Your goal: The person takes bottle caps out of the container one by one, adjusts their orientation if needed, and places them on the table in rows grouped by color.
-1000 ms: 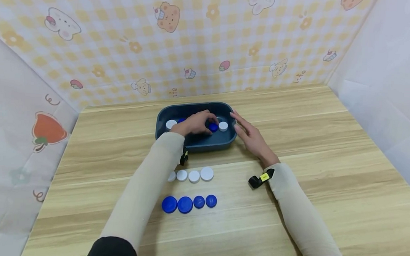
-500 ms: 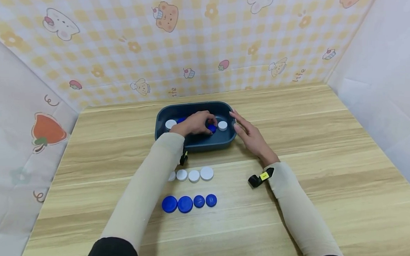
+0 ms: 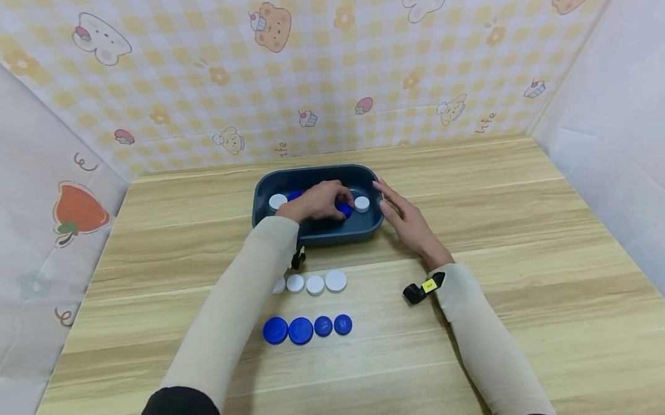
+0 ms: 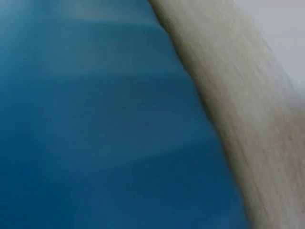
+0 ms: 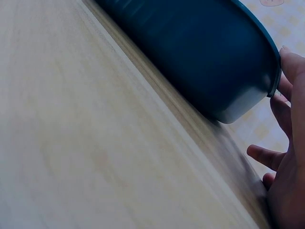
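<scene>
My left hand (image 3: 320, 199) reaches into a dark blue tray (image 3: 337, 237) and pinches a blue bottle cap (image 3: 345, 210) between curled fingers and thumb. A white cap (image 3: 362, 204) lies just right of that cap. Toward the tray's left end are another white cap (image 3: 277, 202) and a blue cap (image 3: 294, 195), partly behind the hand. Fairly straight fingers of my right hand (image 3: 411, 226) rest against the tray's right end; the right wrist view has them at the tray's rim (image 5: 259, 31). Only blurred blue and skin fill the left wrist view.
In front of the tray, several white caps (image 3: 315, 285) form a row, its left end partly covered by the left sleeve. Nearer to me runs a row of blue caps (image 3: 301, 331), two large and two small. A patterned cloth (image 3: 338, 78) stands behind the wooden table (image 3: 478, 195).
The blue cap in the tray has shifted slightly toward the thumb, and the left fingers have closed in on it. The right hand and the cap rows stay put.
</scene>
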Available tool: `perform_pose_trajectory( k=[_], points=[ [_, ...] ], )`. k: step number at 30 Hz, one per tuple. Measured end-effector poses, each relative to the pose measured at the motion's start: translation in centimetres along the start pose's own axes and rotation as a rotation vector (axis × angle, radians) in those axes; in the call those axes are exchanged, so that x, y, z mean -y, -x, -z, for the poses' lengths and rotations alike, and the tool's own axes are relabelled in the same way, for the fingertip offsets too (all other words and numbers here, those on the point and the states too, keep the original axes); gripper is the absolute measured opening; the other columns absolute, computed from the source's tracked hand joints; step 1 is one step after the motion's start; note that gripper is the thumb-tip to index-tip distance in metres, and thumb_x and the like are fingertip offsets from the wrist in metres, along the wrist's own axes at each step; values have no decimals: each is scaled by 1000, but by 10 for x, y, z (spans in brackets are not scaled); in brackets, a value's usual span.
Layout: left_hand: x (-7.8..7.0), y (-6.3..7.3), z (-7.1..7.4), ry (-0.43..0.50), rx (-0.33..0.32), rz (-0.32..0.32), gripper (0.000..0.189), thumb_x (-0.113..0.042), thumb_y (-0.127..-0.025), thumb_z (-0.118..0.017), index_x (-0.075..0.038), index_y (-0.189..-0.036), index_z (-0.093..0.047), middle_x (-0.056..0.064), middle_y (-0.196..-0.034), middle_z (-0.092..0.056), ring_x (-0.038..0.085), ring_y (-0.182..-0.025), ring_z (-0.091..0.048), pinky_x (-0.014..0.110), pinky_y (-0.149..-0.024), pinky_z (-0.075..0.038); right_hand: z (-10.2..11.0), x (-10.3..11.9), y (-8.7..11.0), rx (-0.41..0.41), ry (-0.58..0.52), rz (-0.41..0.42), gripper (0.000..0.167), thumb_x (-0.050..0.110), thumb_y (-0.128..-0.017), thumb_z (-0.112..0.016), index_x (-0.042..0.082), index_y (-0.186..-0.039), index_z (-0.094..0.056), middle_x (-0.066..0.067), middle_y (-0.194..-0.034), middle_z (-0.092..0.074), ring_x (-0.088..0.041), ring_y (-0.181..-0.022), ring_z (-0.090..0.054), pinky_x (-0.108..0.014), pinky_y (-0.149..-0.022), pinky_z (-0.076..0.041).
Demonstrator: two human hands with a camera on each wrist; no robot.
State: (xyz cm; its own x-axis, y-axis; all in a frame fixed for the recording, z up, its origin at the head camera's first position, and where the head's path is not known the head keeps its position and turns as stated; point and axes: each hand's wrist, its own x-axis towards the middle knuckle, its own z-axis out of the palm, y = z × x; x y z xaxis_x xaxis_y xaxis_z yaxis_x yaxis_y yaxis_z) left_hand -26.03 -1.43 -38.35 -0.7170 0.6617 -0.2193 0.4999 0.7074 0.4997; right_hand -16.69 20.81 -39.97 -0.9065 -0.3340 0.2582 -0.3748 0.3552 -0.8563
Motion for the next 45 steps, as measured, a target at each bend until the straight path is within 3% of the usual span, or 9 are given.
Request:
perform_pose_trajectory(
  k=[14,18,22,27,31,37,42,45],
  points=[
    [5,14,12,174,-82,11,25,-19,-86,-73,-18,-110,-67,2,-113,-54,20,-104,-48,35,-92,-41,-2,-2,1,-6,21,-23,44,16,-104,-42,8,-146,-38,-8,-155,-26,-21,-140,-24,-43,-112,-19],
    [3,21,18,213,-94,19,24,-20,-85,-74,-20,-108,-66,-1,-111,-55,18,-103,-49,34,-90,-43,-3,-22,-3,-3,11,-29,44,19,-104,-42,15,-147,-38,1,-155,-24,-18,-140,-23,-44,-112,-18],
    [-4,30,24,248,-98,-13,25,-21,-85,-74,-20,-109,-66,-2,-114,-55,19,-103,-49,34,-88,-44,-5,-39,-6,-12,14,-22,44,23,-104,-42,25,-148,-38,12,-154,-23,-11,-140,-21,-43,-112,-17],
    [-14,45,27,262,-106,-102,27,-20,-85,-74,-17,-111,-66,-2,-113,-55,23,-88,-50,32,-76,-43,-6,-42,-7,-22,25,-21,43,31,-103,-41,34,-146,-38,18,-152,-24,-6,-139,-21,-40,-112,-18],
    [-26,55,23,234,-92,-221,29,-19,-85,-74,-15,-113,-67,-3,-108,-55,21,-78,-48,30,-69,-42,-5,-41,-5,-28,26,-12,43,35,-103,-41,34,-146,-39,16,-153,-25,-6,-139,-23,-41,-112,-19],
    [-46,69,14,131,-39,-406,27,-20,-84,-75,-15,-110,-69,-3,-103,-55,20,-83,-48,29,-71,-40,-5,-41,-5,-26,32,-6,44,35,-103,-41,33,-147,-38,16,-153,-25,-8,-139,-24,-43,-111,-20],
    [-59,82,4,82,1,-479,27,-19,-84,-75,-15,-110,-68,-4,-105,-52,23,-86,-51,27,-73,-41,-4,-36,-5,-21,39,-10,44,27,-104,-41,26,-148,-37,9,-155,-24,-14,-139,-25,-47,-111,-20],
    [-66,89,-5,57,30,-515,28,-16,-84,-75,-14,-111,-68,-4,-109,-52,20,-94,-51,26,-81,-42,-3,-23,-4,-17,18,-8,44,20,-104,-42,16,-147,-38,0,-155,-25,-21,-140,-25,-49,-110,-19]
  ],
)
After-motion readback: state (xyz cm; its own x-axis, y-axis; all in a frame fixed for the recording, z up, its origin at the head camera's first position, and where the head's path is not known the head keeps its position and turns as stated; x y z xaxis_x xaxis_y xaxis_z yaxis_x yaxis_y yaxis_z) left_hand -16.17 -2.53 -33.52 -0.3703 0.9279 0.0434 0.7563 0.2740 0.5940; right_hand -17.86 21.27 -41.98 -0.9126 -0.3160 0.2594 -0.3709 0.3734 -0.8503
